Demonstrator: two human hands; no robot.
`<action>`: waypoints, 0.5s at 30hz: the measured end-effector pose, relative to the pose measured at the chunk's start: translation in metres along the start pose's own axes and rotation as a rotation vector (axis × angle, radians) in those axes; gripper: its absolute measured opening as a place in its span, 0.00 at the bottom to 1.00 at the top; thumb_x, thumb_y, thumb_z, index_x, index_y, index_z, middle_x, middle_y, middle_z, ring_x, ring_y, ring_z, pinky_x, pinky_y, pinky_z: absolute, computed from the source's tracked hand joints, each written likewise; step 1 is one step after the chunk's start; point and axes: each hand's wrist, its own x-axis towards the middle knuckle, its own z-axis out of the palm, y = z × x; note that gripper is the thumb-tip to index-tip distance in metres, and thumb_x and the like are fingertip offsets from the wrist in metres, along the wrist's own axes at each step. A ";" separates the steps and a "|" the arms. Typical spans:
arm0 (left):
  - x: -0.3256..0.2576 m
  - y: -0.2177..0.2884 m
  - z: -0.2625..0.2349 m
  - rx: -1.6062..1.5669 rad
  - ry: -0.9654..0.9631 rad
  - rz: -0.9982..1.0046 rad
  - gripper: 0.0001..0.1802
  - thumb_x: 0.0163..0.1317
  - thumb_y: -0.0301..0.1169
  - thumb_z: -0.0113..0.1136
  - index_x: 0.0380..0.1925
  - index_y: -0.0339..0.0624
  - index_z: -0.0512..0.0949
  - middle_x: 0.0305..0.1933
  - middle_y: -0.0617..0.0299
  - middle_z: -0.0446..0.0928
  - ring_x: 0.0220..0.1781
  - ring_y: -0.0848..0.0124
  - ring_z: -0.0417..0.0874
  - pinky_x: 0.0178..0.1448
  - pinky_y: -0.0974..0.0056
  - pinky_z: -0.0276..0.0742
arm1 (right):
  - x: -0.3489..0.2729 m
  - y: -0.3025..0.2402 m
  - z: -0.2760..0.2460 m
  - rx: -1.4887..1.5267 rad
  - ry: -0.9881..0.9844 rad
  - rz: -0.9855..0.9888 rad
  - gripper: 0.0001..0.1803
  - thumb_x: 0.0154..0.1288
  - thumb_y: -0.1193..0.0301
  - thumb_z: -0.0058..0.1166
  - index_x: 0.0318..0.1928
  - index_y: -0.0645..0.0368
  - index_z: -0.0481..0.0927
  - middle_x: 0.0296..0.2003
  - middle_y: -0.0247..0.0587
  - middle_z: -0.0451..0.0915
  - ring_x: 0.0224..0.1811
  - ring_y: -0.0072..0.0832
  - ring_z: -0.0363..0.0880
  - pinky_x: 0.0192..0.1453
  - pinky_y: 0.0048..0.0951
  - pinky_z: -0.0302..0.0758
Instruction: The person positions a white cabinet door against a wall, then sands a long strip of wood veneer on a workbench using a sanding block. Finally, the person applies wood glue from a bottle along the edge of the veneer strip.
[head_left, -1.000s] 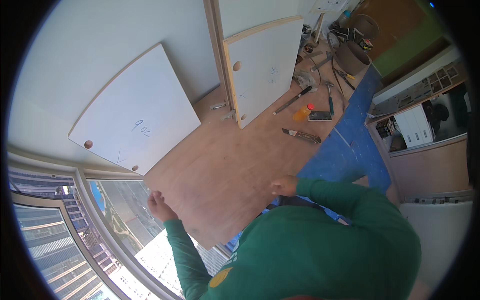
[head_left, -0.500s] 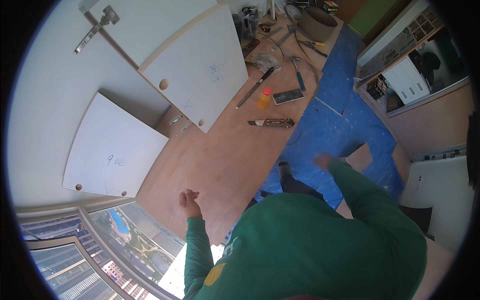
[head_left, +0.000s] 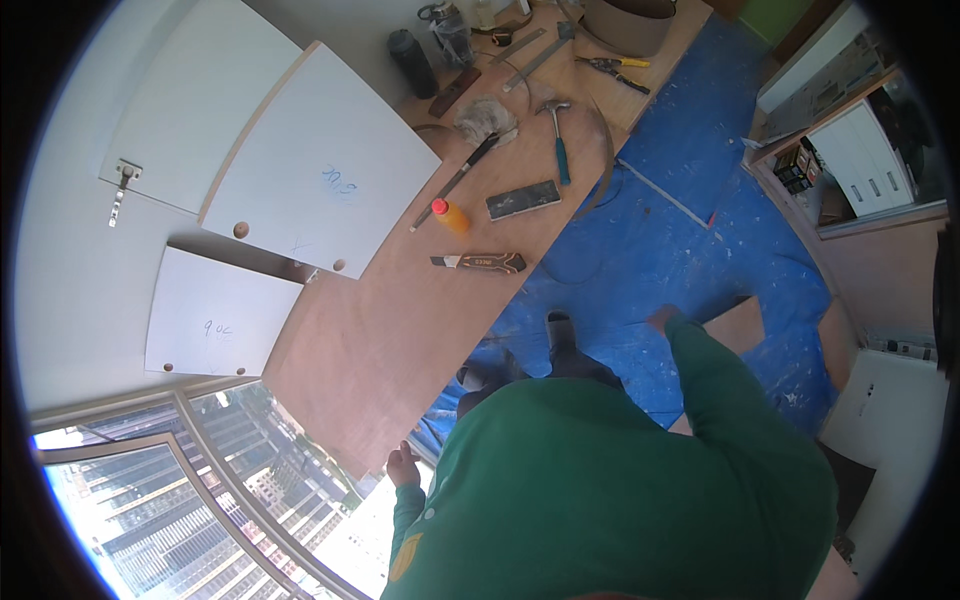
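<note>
My left hand (head_left: pixel 402 466) hangs beside the near corner of the wooden worktop (head_left: pixel 400 345), empty, its fingers loosely bent and one finger apart from the rest. My right hand (head_left: pixel 660 317) is out to the side above the blue floor sheet (head_left: pixel 600 270), near a wooden box-like piece (head_left: pixel 737 325); its fingers are too small and blurred to read. On the worktop lie a utility knife (head_left: pixel 480 263), an orange bottle with a red cap (head_left: pixel 452 217), a dark sanding block (head_left: pixel 523 200), a long file-like tool (head_left: pixel 455 182) and a hammer (head_left: pixel 559 145). Neither hand touches them.
Two white panels, a larger one (head_left: pixel 320 170) and a smaller one (head_left: pixel 222 310), with round holes and pen marks, stand at the left. Further back are pliers (head_left: pixel 618 70), a dark bottle (head_left: pixel 412 62) and a coil of brown edging (head_left: pixel 628 25). A window (head_left: pixel 270 460) is at lower left.
My view has shifted, and the worktop tools now appear further left. My left hand has drawn back from over the worktop to beside its corner. My right arm stays out to the side.
</note>
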 end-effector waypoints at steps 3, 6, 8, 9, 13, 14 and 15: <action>-0.029 -0.110 0.024 0.013 -0.154 -0.055 0.35 0.78 0.59 0.49 0.34 0.33 0.84 0.32 0.48 0.88 0.37 0.56 0.89 0.47 0.51 0.81 | 0.007 0.003 -0.028 -0.025 0.088 -0.011 0.32 0.70 0.48 0.63 0.58 0.65 0.86 0.57 0.60 0.85 0.60 0.55 0.83 0.66 0.50 0.77; -0.031 -0.147 0.050 0.511 -0.434 0.021 0.39 0.75 0.65 0.40 0.44 0.40 0.85 0.40 0.44 0.87 0.46 0.41 0.85 0.54 0.41 0.77 | 0.017 -0.016 -0.040 0.170 0.197 -0.095 0.32 0.70 0.48 0.63 0.57 0.66 0.86 0.57 0.62 0.85 0.59 0.57 0.83 0.66 0.52 0.77; -0.028 -0.146 0.074 0.507 -0.460 0.219 0.33 0.75 0.61 0.47 0.45 0.42 0.85 0.39 0.43 0.86 0.44 0.41 0.84 0.51 0.41 0.77 | 0.031 -0.027 -0.036 0.479 0.330 -0.229 0.31 0.70 0.50 0.64 0.54 0.69 0.86 0.52 0.60 0.87 0.55 0.54 0.85 0.63 0.50 0.78; -0.036 -0.158 0.069 0.521 -0.448 0.281 0.29 0.75 0.58 0.50 0.46 0.44 0.85 0.39 0.42 0.86 0.43 0.40 0.84 0.50 0.41 0.77 | 0.025 -0.067 -0.034 0.428 0.318 -0.332 0.29 0.70 0.50 0.64 0.52 0.67 0.86 0.51 0.58 0.88 0.54 0.53 0.85 0.61 0.49 0.79; -0.061 -0.155 0.051 0.367 -0.366 0.121 0.21 0.75 0.47 0.59 0.47 0.39 0.85 0.38 0.48 0.87 0.43 0.52 0.88 0.51 0.50 0.81 | -0.048 -0.246 -0.045 0.278 0.278 -0.734 0.22 0.67 0.54 0.68 0.48 0.60 0.87 0.48 0.50 0.86 0.53 0.48 0.84 0.57 0.45 0.80; -0.057 -0.137 0.051 0.026 -0.326 -0.070 0.20 0.76 0.45 0.60 0.48 0.37 0.84 0.38 0.50 0.87 0.43 0.56 0.88 0.52 0.52 0.82 | -0.050 -0.272 -0.047 0.200 0.522 -0.843 0.25 0.65 0.54 0.70 0.52 0.61 0.85 0.52 0.49 0.83 0.57 0.48 0.81 0.60 0.44 0.79; -0.053 -0.104 0.048 -0.314 -0.288 -0.261 0.19 0.76 0.43 0.61 0.48 0.35 0.84 0.38 0.52 0.88 0.44 0.59 0.89 0.53 0.55 0.82 | -0.050 -0.295 -0.049 0.111 0.768 -0.941 0.27 0.64 0.55 0.71 0.56 0.61 0.83 0.57 0.47 0.81 0.61 0.48 0.79 0.63 0.44 0.78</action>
